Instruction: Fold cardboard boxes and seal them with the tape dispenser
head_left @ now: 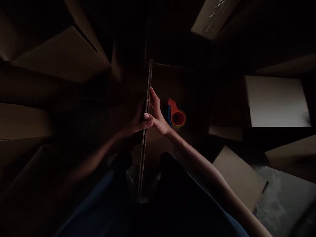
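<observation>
Cardboard sheet (pixel 144 136), seen nearly edge-on from the head camera with its layers lying close together, stands at the centre of the view. From my remote position I see the hands clamped on it from opposite faces: the left hand (pixel 135 127) on the left, partly lost in shadow, and the right hand (pixel 159 122) on the right, fingers extended forward. Both thumbs lap across the near edge, one just beside the other. The near end of the sheet reaches between the legs (pixel 177 184); I cannot tell what supports its lower edge. To the right of the right hand, near but not touching it, lies a red and blue tape dispenser (pixel 173 108). Cardboard boxes (pixel 277 102) surround the work, and grey floor (pixel 283 197) shows at lower right.

I judge the step in hand to be steadying the sheet. It calls for even, opposed pressure from both palms, since a stronger push from one side could tip or bow the board. Thumbs across the edge should help align the layers; a light touch there would spare the corrugated rim from crushing.
</observation>
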Available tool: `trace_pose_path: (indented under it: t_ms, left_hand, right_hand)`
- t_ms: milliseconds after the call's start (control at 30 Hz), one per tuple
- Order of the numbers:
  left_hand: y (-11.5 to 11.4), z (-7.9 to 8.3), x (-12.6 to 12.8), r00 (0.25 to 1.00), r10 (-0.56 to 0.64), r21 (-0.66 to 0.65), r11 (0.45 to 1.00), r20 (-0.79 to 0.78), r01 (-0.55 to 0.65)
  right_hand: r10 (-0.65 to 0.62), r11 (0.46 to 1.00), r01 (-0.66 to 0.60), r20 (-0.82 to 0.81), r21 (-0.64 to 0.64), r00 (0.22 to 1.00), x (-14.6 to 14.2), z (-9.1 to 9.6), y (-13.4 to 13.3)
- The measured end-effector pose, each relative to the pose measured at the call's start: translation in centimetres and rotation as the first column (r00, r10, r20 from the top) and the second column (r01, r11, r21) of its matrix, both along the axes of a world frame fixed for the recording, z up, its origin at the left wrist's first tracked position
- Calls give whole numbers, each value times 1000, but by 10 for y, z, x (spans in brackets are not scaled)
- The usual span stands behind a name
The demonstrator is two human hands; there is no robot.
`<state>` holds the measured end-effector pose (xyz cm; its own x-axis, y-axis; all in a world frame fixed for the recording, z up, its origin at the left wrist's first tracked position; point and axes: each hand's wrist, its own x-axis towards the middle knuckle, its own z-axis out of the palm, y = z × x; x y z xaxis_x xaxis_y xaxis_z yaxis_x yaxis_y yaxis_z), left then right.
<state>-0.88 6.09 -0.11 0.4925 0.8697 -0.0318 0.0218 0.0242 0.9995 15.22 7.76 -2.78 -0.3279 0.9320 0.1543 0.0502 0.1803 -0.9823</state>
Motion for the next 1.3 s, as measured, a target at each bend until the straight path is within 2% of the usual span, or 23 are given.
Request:
trace_pose_path:
  t_ms: [233,467,733,967,1300]
  left_hand:
    - [1,-8,0,992,-10,12,1000,128,9]
    - [0,1,0,992,-13,7,1000,125,12]
    - [0,-11,-1,988,-18,17,1000,156,15]
    - [0,-6,-3,988,-26,0,1000,150,26]
    - [5,-12,-6,989,-59,19,998,137,57]
  right_hand:
    - [17,1000,-17,-25,-22,1000,7,0,1]
    - [21,999,-21,-6,-29,1000,9,2,1]
    - [33,999,-34,-47,-28,998,10,2,1]
    - [66,996,-69,-58,-50,996,14,5,3]
    - [97,992,-98,-17,-74,995,21,3,4]
